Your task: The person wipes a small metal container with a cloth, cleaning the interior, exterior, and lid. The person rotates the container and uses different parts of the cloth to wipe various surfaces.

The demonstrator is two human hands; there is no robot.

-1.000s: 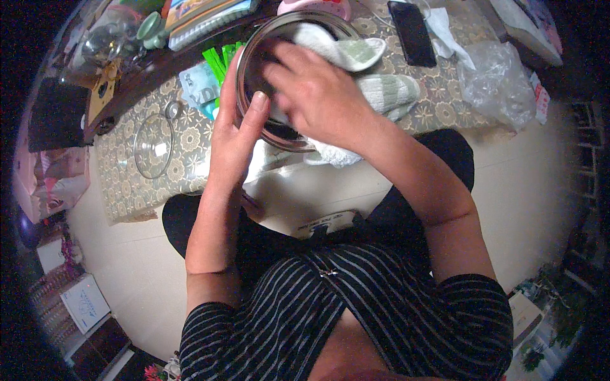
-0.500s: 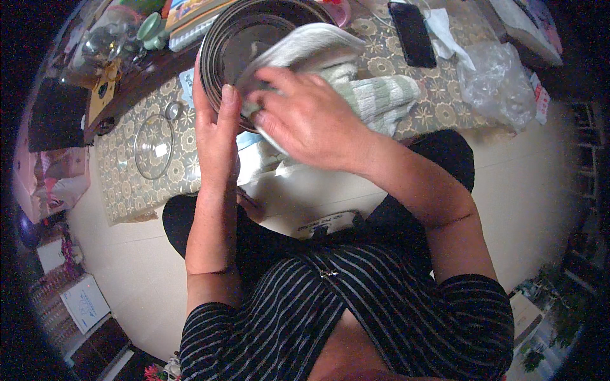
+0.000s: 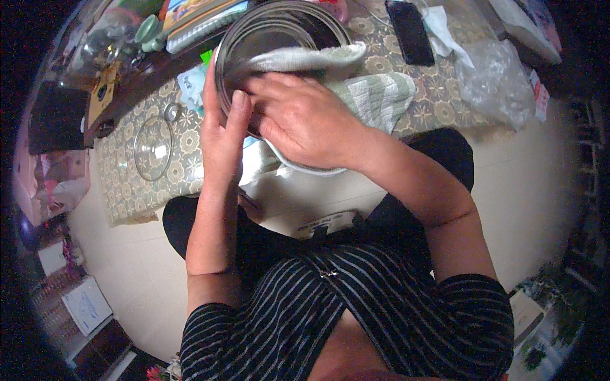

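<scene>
A round metal pot (image 3: 270,26), dark and ringed inside, is tipped toward me above the table. My left hand (image 3: 222,136) grips its left side, thumb over the near rim and fingers behind the wall. Pressed into the near part of the pot is my right hand (image 3: 308,120), closed on a white and green striped towel (image 3: 381,98). The towel spreads across the opening and hangs off to the right; my right fingertips are partly hidden in the pot. Left of my left hand, a clear glass lid (image 3: 154,178) lies on the table.
A flower-patterned cloth (image 3: 124,197) covers the table. A black phone (image 3: 410,35), a white tissue (image 3: 441,32) and a crumpled clear plastic bag (image 3: 499,82) lie at the right. Green cups (image 3: 149,32) and books (image 3: 200,16) crowd the back left. My knees are below the table's edge.
The pot has shifted slightly right along with my left hand. My right hand has moved slightly right and down, pressing flatter, and the towel's raised fold has dropped lower across the opening.
</scene>
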